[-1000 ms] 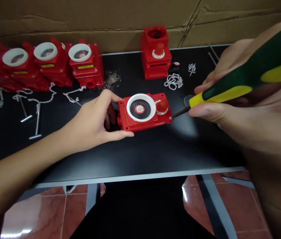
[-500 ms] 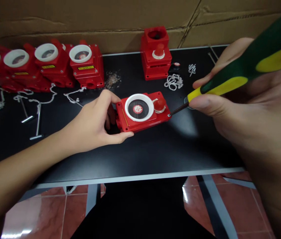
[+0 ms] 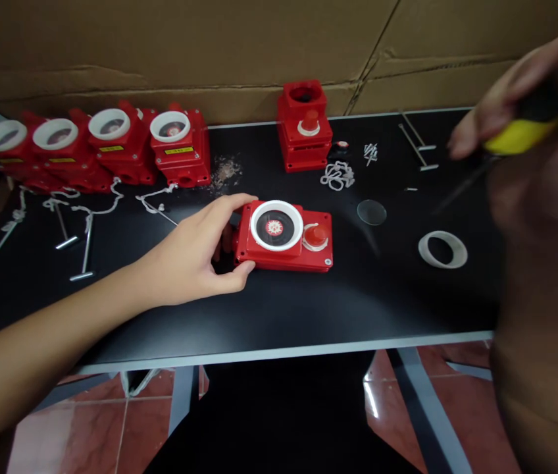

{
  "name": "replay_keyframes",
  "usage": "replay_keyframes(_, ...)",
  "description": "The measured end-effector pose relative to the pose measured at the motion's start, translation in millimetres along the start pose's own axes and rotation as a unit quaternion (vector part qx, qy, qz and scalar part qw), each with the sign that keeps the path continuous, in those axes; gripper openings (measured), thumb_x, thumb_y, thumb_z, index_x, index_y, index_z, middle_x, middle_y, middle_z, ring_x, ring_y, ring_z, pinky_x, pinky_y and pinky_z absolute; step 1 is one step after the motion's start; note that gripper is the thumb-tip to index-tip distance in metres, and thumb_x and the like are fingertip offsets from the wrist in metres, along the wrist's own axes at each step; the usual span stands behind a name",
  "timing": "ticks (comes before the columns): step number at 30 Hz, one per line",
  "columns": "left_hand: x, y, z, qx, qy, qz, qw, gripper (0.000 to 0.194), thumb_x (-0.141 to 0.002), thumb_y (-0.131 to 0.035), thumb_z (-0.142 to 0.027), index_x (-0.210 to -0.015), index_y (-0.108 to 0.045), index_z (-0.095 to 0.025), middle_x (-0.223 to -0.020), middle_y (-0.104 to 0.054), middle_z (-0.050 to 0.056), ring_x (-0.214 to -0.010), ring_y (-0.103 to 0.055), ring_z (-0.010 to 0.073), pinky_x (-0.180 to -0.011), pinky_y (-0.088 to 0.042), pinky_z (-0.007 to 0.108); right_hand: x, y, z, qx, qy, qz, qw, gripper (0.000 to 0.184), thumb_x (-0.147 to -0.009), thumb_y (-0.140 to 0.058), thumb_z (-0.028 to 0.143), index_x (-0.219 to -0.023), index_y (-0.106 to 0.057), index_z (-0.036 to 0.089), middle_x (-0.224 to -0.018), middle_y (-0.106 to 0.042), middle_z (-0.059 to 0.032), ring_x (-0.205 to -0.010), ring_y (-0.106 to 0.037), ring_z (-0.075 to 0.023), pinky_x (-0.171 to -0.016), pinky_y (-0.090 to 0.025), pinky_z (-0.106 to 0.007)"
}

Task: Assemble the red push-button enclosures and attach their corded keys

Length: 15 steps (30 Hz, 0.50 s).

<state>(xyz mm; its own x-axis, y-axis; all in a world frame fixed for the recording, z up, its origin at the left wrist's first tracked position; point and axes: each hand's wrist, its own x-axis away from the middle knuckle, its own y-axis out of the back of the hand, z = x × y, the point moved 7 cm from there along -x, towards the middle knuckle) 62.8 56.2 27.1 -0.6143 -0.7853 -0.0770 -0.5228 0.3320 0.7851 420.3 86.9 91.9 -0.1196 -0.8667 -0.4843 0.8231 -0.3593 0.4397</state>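
On the black table lies a red box with a white ring around a dark round window and a red knob on its right part. My left hand grips the box's left end between thumb and fingers. One cross-head screw sits in the near right corner of the box. Up at the right, my right hand, blurred, is closed around a yellow and dark green screwdriver. Its thin shaft points down to the left, away from the box.
Several red boxes with white rings stand at the back left, with strings and small metal hammers. Behind the held box are an opened red box, white cord and screws. A glass disc and white ring lie right.
The screwdriver tip has left the corner screw, and my right hand has lifted away to the upper right with it. The red box has turned slightly and lies flatter, still in my left hand.
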Motion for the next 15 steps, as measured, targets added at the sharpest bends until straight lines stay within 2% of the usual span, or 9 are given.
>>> replay_keyframes(1,0.2,0.3,-0.4,-0.003,-0.005,0.000,1.000,0.084,-0.095,-0.080,-0.049,-0.170,-0.057,-0.022,-0.149,-0.083,0.015,-0.100,-0.083,0.0285,-0.101,-0.073,0.045,-1.0,3.2,4.6,0.025,0.010,-0.051,0.998,0.060,-0.097,-0.075,0.086,-0.085,-0.045,0.036,-0.080,-0.047,-0.0023,-0.069,-0.055,-0.0259,-0.069,-0.054,-0.051)
replay_keyframes(2,0.2,0.2,-0.8,-0.003,-0.008,0.001,1.000,0.085,-0.095,-0.080,-0.050,-0.172,-0.057,-0.022,-0.149,-0.083,0.015,-0.101,-0.083,0.0293,-0.102,-0.073,0.046,-1.3,2.9,8.0,0.071,0.007,-0.071,0.995,0.054,-0.098,-0.080,0.072,-0.084,-0.042,0.036,-0.077,-0.051,-0.0016,-0.066,-0.054,-0.0236,-0.069,-0.051,-0.048)
replay_keyframes(4,-0.5,-0.7,-1.6,0.007,-0.010,0.008,1.000,0.082,-0.095,-0.083,-0.054,-0.169,-0.060,-0.024,-0.146,-0.084,0.014,-0.102,-0.083,0.0298,-0.101,-0.073,0.045,-2.9,-2.4,7.5,0.195,-0.035,-0.049,0.979,0.037,-0.106,-0.078,0.040,-0.087,-0.047,0.033,-0.076,-0.060,-0.0010,-0.070,-0.061,-0.0221,-0.080,-0.051,-0.045)
replay_keyframes(6,-1.4,-1.5,-2.4,0.020,-0.004,0.012,1.000,0.075,-0.096,-0.084,-0.057,-0.161,-0.065,-0.025,-0.140,-0.085,0.012,-0.099,-0.082,0.0290,-0.098,-0.073,0.045,-6.8,-8.0,-0.8,0.286,-0.082,0.003,0.955,0.029,-0.109,-0.075,0.021,-0.091,-0.054,0.030,-0.085,-0.072,-0.0045,-0.082,-0.067,-0.0223,-0.090,-0.050,-0.043)
replay_keyframes(8,-1.6,-1.2,-3.7,0.019,0.000,0.006,1.000,0.069,-0.095,-0.085,-0.058,-0.153,-0.067,-0.025,-0.135,-0.085,0.011,-0.095,-0.081,0.0280,-0.096,-0.072,0.044,-12.8,-13.5,-13.7,0.356,-0.116,0.056,0.926,0.029,-0.111,-0.078,0.021,-0.093,-0.057,0.029,-0.104,-0.082,-0.0126,-0.097,-0.071,-0.0246,-0.093,-0.047,-0.044)
replay_keyframes(10,-1.0,-0.6,-4.9,0.004,0.003,-0.001,1.000,0.068,-0.091,-0.084,-0.055,-0.149,-0.068,-0.024,-0.133,-0.085,0.011,-0.093,-0.080,0.0278,-0.095,-0.072,0.045,-18.3,-20.3,-26.9,0.399,-0.138,0.104,0.901,0.026,-0.113,-0.080,0.026,-0.095,-0.062,0.027,-0.111,-0.085,-0.0177,-0.102,-0.073,-0.0267,-0.092,-0.046,-0.045)
replay_keyframes(15,1.4,0.4,-6.9,-0.004,0.002,-0.009,1.000,0.065,-0.088,-0.084,-0.054,-0.143,-0.067,-0.025,-0.126,-0.085,0.010,-0.090,-0.080,0.0282,-0.091,-0.071,0.046,-18.6,-30.2,-38.7,0.414,-0.148,0.166,0.882,0.018,-0.112,-0.086,0.029,-0.099,-0.079,0.020,-0.103,-0.086,-0.0162,-0.092,-0.070,-0.0250,-0.088,-0.046,-0.043)
